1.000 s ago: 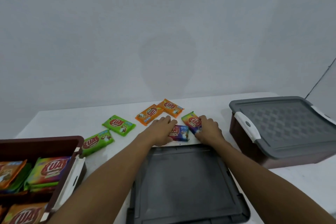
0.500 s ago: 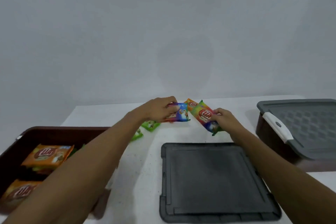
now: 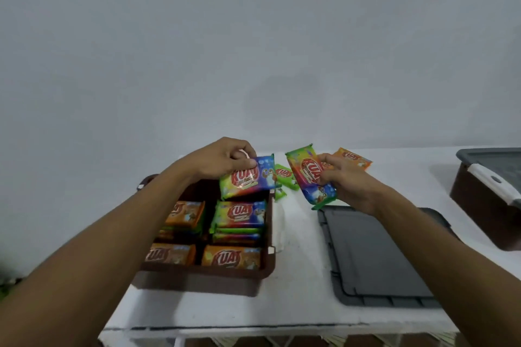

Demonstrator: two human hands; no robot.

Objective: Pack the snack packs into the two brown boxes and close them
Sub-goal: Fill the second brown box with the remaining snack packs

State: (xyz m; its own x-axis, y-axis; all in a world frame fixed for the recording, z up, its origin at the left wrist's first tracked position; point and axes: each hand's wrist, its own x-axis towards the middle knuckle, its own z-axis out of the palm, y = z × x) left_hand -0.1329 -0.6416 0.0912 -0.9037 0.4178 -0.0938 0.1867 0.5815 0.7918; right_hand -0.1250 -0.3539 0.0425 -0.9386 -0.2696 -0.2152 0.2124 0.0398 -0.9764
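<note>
rainbow pack [image 3: 248,177] pinched at edge by l hand [image 3: 222,159], held over far end of open brown box [image 3: 203,276], prob. for stacking w/ like packs. 2nd pack [image 3: 313,177] gripped by r hand [image 3: 346,183] above table [image 3: 298,276], queued next. lid [image 3: 375,256] parked alongside.

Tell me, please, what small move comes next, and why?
Probably lower the left hand and set its rainbow snack pack onto the matching stack in the open brown box: the pack hangs just above it. The right hand can follow with its second pack.
</note>
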